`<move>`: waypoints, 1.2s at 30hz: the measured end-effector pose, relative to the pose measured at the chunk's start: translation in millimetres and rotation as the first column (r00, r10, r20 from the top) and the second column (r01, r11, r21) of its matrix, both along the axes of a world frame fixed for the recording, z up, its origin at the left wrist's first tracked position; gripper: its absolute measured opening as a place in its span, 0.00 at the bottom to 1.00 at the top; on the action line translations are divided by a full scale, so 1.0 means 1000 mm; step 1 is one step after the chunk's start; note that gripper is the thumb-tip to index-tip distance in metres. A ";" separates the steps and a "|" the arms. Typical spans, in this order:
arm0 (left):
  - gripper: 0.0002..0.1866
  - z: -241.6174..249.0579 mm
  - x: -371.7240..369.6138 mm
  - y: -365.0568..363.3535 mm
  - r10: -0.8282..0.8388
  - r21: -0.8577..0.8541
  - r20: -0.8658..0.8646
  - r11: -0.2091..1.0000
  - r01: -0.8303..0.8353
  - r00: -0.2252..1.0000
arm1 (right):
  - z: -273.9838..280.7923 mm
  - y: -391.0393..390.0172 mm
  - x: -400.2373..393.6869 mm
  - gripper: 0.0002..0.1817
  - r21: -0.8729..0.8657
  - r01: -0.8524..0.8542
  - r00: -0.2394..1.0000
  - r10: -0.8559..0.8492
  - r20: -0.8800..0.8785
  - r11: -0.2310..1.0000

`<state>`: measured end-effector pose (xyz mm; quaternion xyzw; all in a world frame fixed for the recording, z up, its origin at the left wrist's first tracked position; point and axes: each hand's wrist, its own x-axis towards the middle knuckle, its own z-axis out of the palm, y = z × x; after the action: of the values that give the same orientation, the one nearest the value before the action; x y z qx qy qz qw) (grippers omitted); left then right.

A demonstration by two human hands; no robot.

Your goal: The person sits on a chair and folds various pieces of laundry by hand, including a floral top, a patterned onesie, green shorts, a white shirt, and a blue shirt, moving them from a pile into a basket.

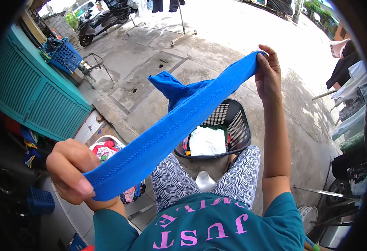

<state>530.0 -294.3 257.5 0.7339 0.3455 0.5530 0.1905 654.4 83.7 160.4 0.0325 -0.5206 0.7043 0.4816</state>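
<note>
A bright blue garment (pixel 150 138) is stretched slantwise in the air, with a long stitched band along its edge; its exact kind does not show. My left hand (pixel 72 169) pinches the lower left end of the band between thumb and fingers. Raised at the upper right, my right hand (pixel 269 69) grips the other end. The rest of the garment hangs bunched behind the band. Beyond and below it stands a dark laundry basket (pixel 240 129) holding a folded white cloth (pixel 207 141) and other clothes. The garment partly hides this basket.
At left, a light container (pixel 108 138) of colourful clothes stands near a teal louvred cabinet (pixel 28 90). A blue basket (pixel 66 56) sits beyond the cabinet. Clothes (pixel 353 92) hang along the right side. A drying rack (pixel 183 35) and a scooter (pixel 99 25) stand farther off on concrete.
</note>
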 end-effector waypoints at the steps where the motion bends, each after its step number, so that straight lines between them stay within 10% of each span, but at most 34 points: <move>1: 0.19 0.005 -0.003 0.002 -0.185 -0.020 0.100 0.982 0.188 0.978 | 0.002 -0.005 -0.001 0.13 -0.001 0.002 1.000 -0.002 0.003 1.000; 7: 0.15 -0.016 -0.043 -0.008 -0.655 0.317 0.396 0.755 0.574 0.643 | 0.022 -0.045 -0.026 0.12 0.129 -0.129 0.991 0.131 -0.010 0.983; 9: 0.16 -0.070 -0.097 -0.062 -0.334 0.551 0.835 0.509 0.662 -0.438 | 0.026 -0.061 -0.046 0.11 0.145 -0.215 0.976 0.207 0.065 0.966; 10: 0.18 -0.100 -0.081 0.043 -0.897 0.825 0.432 0.353 0.442 -0.090 | 0.024 -0.069 -0.060 0.12 0.148 -0.243 0.966 0.225 0.127 0.959; 11: 0.21 -0.123 -0.079 0.011 -0.210 0.394 0.858 0.854 0.339 -0.468 | 0.018 -0.076 -0.077 0.12 0.152 -0.269 0.953 0.239 0.187 0.951; 17: 0.22 -0.174 -0.054 0.013 -0.074 0.242 0.914 0.888 0.391 -0.398 | -0.097 -0.074 -0.146 0.21 0.459 -0.400 0.644 -0.113 0.757 0.793; 20: 0.22 -0.188 -0.054 0.035 -0.019 0.152 0.941 0.916 0.372 -0.338 | -0.111 -0.066 -0.116 0.28 0.098 -0.576 0.454 0.217 0.864 0.812; 24: 0.23 -0.212 -0.051 0.024 0.082 0.015 0.963 0.935 0.355 -0.257 | -0.125 -0.061 -0.075 0.37 -0.439 -0.755 0.158 0.784 0.600 0.487; 26: 0.23 -0.232 -0.039 -0.002 0.140 -0.054 0.963 0.936 0.347 -0.228 | -0.113 -0.062 -0.061 0.34 -0.546 -0.730 0.144 0.873 0.466 0.412; 36: 0.25 -0.307 0.014 0.038 0.440 -0.401 0.894 0.867 0.295 -0.080 | -0.093 -0.015 -0.052 0.18 -0.361 -0.432 0.593 0.562 0.577 0.826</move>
<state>543.7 -256.5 -49.3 -0.0104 0.2592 0.8104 0.5253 602.6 68.7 67.8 -0.1191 -0.5586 0.8193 0.0491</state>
